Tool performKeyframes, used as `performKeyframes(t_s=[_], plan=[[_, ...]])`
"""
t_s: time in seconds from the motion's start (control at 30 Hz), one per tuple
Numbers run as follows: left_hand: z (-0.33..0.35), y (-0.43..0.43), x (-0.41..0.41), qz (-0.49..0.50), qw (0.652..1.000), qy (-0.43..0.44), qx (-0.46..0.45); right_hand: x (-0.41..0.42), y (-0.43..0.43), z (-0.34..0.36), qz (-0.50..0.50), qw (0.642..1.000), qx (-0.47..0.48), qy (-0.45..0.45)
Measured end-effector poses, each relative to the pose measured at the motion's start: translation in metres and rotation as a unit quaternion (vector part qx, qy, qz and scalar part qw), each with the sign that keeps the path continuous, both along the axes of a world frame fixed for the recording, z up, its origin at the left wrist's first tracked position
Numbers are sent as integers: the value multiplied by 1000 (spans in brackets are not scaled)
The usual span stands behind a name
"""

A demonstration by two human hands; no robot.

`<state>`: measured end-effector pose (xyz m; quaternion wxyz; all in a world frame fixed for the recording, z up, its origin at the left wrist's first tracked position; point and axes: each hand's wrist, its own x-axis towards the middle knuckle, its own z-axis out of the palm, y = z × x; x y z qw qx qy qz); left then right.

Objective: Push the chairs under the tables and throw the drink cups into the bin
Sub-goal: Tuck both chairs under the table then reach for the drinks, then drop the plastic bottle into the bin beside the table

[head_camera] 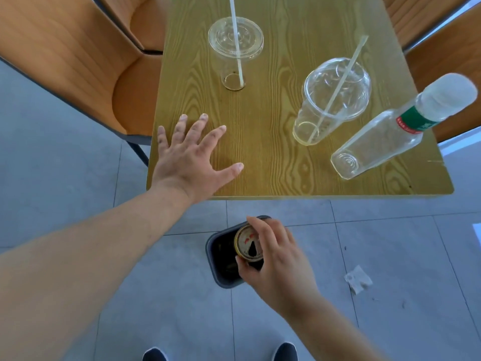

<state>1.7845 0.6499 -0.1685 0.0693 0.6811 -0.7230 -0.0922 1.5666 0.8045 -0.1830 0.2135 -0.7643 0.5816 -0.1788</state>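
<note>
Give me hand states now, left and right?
Left hand: open, flat on the table, holding nothing.
Right hand: closed on a can above the bin.

On the counter (273,157): far cup (235,52) rear centre, near cup (331,100) to its right, bottle (385,134) rightmost. Left hand (190,157) flat at front-left corner. Chairs (86,61) on both flanks. Bin (221,259) on floor in front of counter; can (248,243) in right hand (278,259) grip above bin.
</note>
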Motion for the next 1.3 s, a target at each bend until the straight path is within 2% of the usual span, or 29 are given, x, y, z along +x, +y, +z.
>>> performKeyframes(t_s=[0.27, 0.4, 0.5, 0.6, 0.73, 0.83, 0.9, 1.1, 1.3], plan=[[-7, -2, 1, -3, 1000, 1, -13, -9, -7, -99, -17, 989, 109, 96], [-7, -2, 2, -2, 1000, 2, -14, -12, -6, -113, -25, 980, 169, 103], [-4, -1, 1, -5, 1000, -1, -10, -16, -5, -87, -80, 987, 130, 46], [-3, 0, 3, -6, 1000, -4, -6, -34, -7, -41, -161, 987, 17, -18], [-5, 0, 5, -6, 1000, -4, -16, -75, -34, 28, -296, 943, -118, -90], [-9, -2, 7, -8, 1000, 0, -21, -104, -62, 65, -351, 909, -183, -130], [-11, -2, 6, -8, 1000, 0, -23, -115, -78, 79, -364, 901, -183, -149], [-7, -3, 4, -7, 1000, 1, -14, -121, -109, 85, -305, 927, -87, -199], [-3, -3, 2, -11, 1000, -1, -7, -105, -108, 83, -271, 935, -72, -217]])
